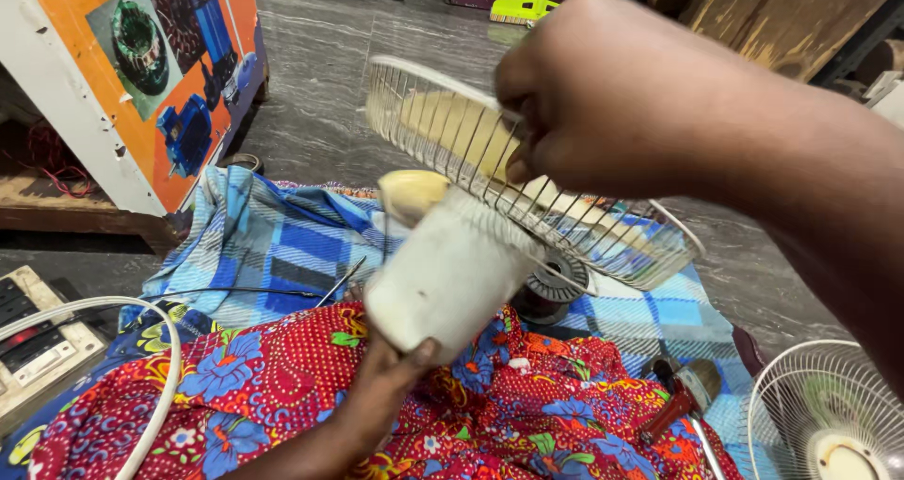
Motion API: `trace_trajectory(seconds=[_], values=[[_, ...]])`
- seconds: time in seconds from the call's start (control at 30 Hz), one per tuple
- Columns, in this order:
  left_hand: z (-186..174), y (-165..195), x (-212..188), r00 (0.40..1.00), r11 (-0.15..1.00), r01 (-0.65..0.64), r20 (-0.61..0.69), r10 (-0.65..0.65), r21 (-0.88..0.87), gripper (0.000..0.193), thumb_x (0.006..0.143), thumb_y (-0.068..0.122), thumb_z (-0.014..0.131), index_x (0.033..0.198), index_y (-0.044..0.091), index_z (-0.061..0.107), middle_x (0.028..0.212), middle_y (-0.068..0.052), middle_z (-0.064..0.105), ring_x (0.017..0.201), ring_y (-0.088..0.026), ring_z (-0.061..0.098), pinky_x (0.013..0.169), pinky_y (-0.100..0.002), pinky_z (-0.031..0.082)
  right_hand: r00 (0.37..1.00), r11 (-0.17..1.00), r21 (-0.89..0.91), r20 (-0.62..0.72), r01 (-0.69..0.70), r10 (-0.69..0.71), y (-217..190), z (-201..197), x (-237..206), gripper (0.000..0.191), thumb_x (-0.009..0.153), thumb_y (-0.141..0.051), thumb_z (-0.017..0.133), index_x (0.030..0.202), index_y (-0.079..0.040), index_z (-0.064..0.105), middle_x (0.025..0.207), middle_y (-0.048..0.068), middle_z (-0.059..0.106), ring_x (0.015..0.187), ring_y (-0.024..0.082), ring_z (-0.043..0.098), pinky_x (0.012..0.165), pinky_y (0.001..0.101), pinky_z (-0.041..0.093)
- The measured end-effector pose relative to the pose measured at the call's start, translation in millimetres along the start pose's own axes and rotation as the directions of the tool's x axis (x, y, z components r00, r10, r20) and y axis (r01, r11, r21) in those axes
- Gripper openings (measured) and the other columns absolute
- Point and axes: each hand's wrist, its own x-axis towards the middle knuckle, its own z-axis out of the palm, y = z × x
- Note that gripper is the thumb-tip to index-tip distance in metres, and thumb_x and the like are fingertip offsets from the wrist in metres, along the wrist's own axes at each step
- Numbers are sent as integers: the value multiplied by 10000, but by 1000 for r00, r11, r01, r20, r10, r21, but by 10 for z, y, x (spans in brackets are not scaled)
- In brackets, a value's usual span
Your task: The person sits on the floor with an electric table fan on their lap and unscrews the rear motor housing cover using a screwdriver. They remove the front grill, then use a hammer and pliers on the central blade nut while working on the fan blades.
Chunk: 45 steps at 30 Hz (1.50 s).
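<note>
My left hand grips the underside of a cream-white fan motor housing, held tilted above my lap. A knob sticks up from the housing's top. The fan's wire rear guard is attached at the front of the housing, with cream blades visible behind the wires. My right hand is closed on the guard's wires near its centre. My lap is covered by red floral cloth.
A blue checked cloth lies on the grey floor, with a thin metal tool and a wound coil part on it. A second fan guard sits lower right, a red-handled tool beside it. An orange cabinet stands left.
</note>
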Motion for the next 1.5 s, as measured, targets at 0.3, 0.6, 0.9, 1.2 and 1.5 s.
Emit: trace_trajectory(seconds=[0.3, 0.6, 0.9, 1.2, 1.5], values=[[570, -757, 636, 988, 984, 15, -156, 13, 176, 580, 833, 38, 696, 1373, 56, 484, 1303, -104, 666, 1199, -241, 633, 1004, -405, 516, 986, 995, -96, 166, 26, -10, -115, 669, -95, 183, 758, -130, 721, 939, -156, 738, 811, 150, 712, 812, 367, 716, 726, 494, 581], [22, -1569, 1188, 901, -454, -221, 3, -434, 863, 340, 998, 234, 530, 1289, 122, 664, 1271, -102, 717, 1124, -310, 686, 924, -510, 532, 996, 955, 280, -15, 93, -92, -221, 1936, -526, 180, 708, -9, 646, 884, -45, 662, 832, 178, 713, 739, 414, 699, 680, 543, 545], [-379, -724, 832, 852, 160, -198, 251, -460, 967, 409, 919, 307, 615, 1292, 144, 654, 1314, -181, 638, 1227, -367, 602, 1043, -453, 468, 978, 939, 284, 22, 194, -208, -440, 2352, -645, 140, 749, -18, 648, 884, -53, 634, 822, 168, 699, 728, 373, 707, 662, 512, 560], [-516, 649, 49, 937, 526, 286, -350, 24, 801, 345, 1080, 195, 482, 1221, -2, 728, 1031, -206, 774, 876, -257, 773, 852, -373, 587, 986, 946, 287, 27, 148, -163, -389, 2856, -1153, 275, 694, -90, 702, 967, -96, 665, 854, 129, 698, 769, 334, 738, 635, 486, 576], [-255, 412, 22, 941, 735, -78, -194, 277, 673, 524, 902, 88, 619, 1414, 52, 515, 1218, -157, 702, 1097, -255, 706, 931, -369, 530, 882, 953, 302, 439, 37, -173, -995, 3860, -1484, 322, 775, -137, 706, 1088, -84, 651, 945, 175, 685, 840, 365, 708, 701, 508, 564]])
